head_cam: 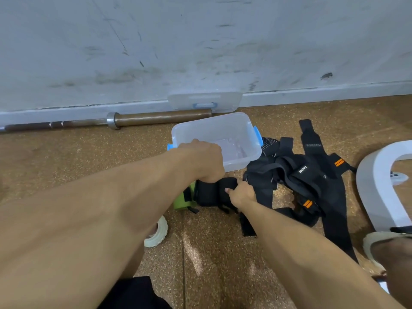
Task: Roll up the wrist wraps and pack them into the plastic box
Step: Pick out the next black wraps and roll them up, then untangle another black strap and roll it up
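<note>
My left hand [206, 161] gripped one end of the black wrist wrap [211, 194] from above, fingers curled down over it; my right hand [242, 194] pinched its other end. The wrap lay on the floor [211, 253], long axis left to right between my hands, directly in front of the plastic box [243, 134], which stood open just beyond my left knuckles. The loose wraps [307, 175] lay heaped nearer my right hand.
</note>
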`<action>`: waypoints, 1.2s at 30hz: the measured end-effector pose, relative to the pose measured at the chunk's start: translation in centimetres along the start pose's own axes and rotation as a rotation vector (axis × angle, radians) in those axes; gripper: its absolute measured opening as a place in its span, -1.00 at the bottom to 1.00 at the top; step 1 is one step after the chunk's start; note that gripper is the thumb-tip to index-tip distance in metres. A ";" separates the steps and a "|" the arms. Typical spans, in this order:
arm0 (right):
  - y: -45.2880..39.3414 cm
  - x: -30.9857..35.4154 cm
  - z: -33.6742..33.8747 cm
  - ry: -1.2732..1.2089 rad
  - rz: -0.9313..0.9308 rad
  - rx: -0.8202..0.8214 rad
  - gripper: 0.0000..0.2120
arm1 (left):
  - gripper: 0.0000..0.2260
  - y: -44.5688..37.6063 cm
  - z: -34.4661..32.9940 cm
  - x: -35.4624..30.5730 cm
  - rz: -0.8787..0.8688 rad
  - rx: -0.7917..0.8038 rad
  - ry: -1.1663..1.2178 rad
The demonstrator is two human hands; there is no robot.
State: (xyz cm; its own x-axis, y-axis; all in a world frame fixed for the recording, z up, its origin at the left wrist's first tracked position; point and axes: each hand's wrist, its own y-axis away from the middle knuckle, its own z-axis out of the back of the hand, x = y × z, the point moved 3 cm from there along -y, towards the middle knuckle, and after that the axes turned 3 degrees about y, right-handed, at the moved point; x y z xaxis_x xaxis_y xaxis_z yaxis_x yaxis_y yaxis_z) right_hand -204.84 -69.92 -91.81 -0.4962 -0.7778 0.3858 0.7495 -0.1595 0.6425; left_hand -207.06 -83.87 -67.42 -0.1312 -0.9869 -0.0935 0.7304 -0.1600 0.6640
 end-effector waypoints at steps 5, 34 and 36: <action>0.4 -0.8 0.8 -0.004 0.042 -0.034 -0.50 | -0.52 0.1 0.1 -0.4 -0.026 -0.012 -0.002; -1.0 -16.9 17.6 0.005 -0.179 -0.183 -0.32 | -0.50 -0.8 -0.7 -6.7 -0.266 -0.079 0.134; -0.6 -17.0 16.8 -0.017 -0.180 -0.173 -0.39 | -0.50 -1.0 -0.9 -6.9 -0.258 -0.063 0.142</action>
State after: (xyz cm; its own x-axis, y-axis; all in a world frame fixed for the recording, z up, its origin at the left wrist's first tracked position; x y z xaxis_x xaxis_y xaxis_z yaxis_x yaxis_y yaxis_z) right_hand -204.21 -46.44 -87.62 -0.6348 -0.7171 0.2879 0.7115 -0.3972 0.5796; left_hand -206.27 -76.93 -68.07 -0.2258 -0.9056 -0.3591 0.7259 -0.4022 0.5579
